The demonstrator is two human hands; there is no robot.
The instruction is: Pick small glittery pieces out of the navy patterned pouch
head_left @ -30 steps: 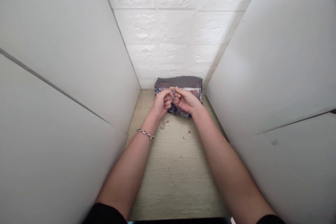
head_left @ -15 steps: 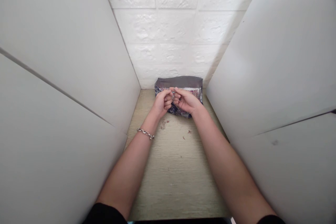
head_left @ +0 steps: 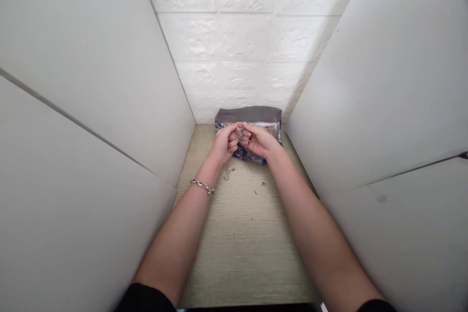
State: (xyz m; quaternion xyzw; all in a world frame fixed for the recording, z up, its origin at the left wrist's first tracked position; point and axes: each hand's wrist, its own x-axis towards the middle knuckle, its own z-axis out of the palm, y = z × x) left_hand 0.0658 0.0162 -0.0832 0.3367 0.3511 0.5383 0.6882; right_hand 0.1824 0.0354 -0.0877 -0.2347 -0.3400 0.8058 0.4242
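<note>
My left hand (head_left: 225,142) and my right hand (head_left: 259,140) meet fingertip to fingertip over the front of an open, dark patterned bag (head_left: 252,113). The thumb and forefinger of each hand are pinched together, the other fingers curled in. Whatever small thing sits between the tips is too tiny to make out. The bag has a grey inner lining and a shiny silvery patch inside, with small reddish bits in it. Its lower front is partly hidden behind my hands.
Small reddish-brown crumbs (head_left: 228,171) lie on the pale wood-grain surface (head_left: 244,243) in front of the bag, with a few more to the right. White panels (head_left: 91,58) close in on both sides. A white brick-textured wall (head_left: 241,39) stands behind.
Both hands stay pinched at the same spot, with only a tiny shift of the fingers. The bag and the crumbs have not moved.
</note>
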